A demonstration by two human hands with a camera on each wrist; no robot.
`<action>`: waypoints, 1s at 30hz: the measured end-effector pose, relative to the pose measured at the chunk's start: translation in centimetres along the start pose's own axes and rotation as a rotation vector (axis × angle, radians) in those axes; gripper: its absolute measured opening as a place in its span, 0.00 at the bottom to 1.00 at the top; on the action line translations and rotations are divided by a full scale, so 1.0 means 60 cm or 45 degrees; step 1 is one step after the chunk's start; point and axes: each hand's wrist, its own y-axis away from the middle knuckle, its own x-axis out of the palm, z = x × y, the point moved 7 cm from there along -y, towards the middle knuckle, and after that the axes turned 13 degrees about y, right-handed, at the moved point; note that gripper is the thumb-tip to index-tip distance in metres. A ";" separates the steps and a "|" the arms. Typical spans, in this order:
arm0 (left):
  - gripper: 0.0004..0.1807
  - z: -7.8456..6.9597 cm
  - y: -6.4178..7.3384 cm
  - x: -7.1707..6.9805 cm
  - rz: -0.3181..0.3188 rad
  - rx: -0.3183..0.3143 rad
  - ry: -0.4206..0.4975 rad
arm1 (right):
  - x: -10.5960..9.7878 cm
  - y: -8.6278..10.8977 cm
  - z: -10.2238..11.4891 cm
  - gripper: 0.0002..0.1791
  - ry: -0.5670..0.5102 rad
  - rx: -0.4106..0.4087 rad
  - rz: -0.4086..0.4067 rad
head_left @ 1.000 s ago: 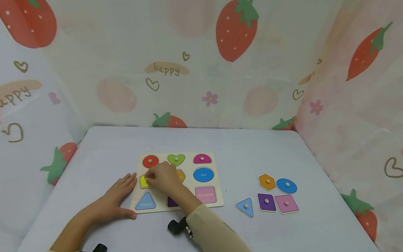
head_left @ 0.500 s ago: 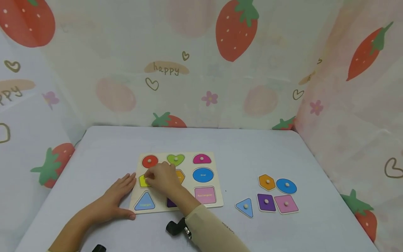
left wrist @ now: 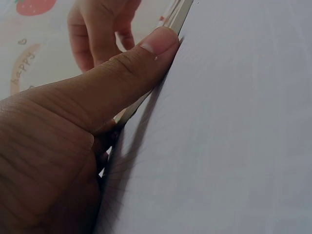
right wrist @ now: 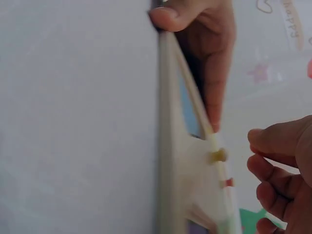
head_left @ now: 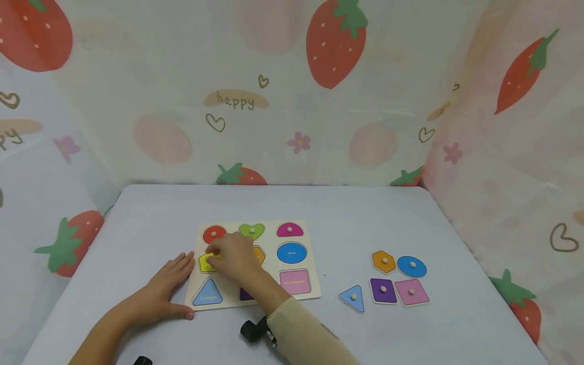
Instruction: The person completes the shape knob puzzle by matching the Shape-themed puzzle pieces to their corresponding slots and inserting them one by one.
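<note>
A cream wooden shape puzzle board (head_left: 230,295) lies on the table. My left hand (head_left: 159,294) rests flat beside it, straight fingers along its left edge and thumb at its near left corner. Over the board's left side is my right hand (head_left: 234,258), loosely bent, with thumb and index finger parted. Just below those fingertips sits a yellow knobbed piece (head_left: 205,263) in the middle row; in the right wrist view its yellow knob (right wrist: 218,156) stands apart from the hand. The red circle (head_left: 214,233), green heart (head_left: 252,231) and magenta semicircle (head_left: 290,230) fill the far row.
Loose knobbed pieces lie right of the board: an orange hexagon (head_left: 384,262), a blue oval (head_left: 412,266), a light blue triangle (head_left: 352,298), a purple square (head_left: 383,291) and a pink rectangle (head_left: 412,292). A strawberry-printed curtain (head_left: 274,142) surrounds the white table (head_left: 347,213).
My right thumb and index finger have spread apart and come off the yellow piece. The left hand keeps its place at the board, and the head view has shifted slightly.
</note>
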 end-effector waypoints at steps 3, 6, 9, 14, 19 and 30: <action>0.70 0.001 0.000 0.001 0.009 -0.003 0.010 | -0.017 0.006 0.001 0.10 0.027 -0.056 0.011; 0.70 -0.001 0.000 -0.001 0.011 -0.014 0.004 | -0.033 0.015 0.001 0.11 0.061 -0.144 0.022; 0.71 -0.002 0.002 -0.004 0.001 -0.030 -0.013 | -0.055 0.027 -0.001 0.13 0.066 -0.228 0.019; 0.71 0.000 0.001 -0.003 0.003 -0.034 -0.023 | -0.096 0.053 -0.029 0.14 0.024 -0.348 -0.053; 0.71 0.003 -0.002 0.003 0.004 -0.040 -0.022 | -0.125 0.089 -0.089 0.12 -0.005 -0.399 -0.133; 0.73 0.009 -0.001 0.000 -0.009 -0.056 -0.025 | -0.171 0.143 -0.215 0.09 -0.015 -0.271 -0.263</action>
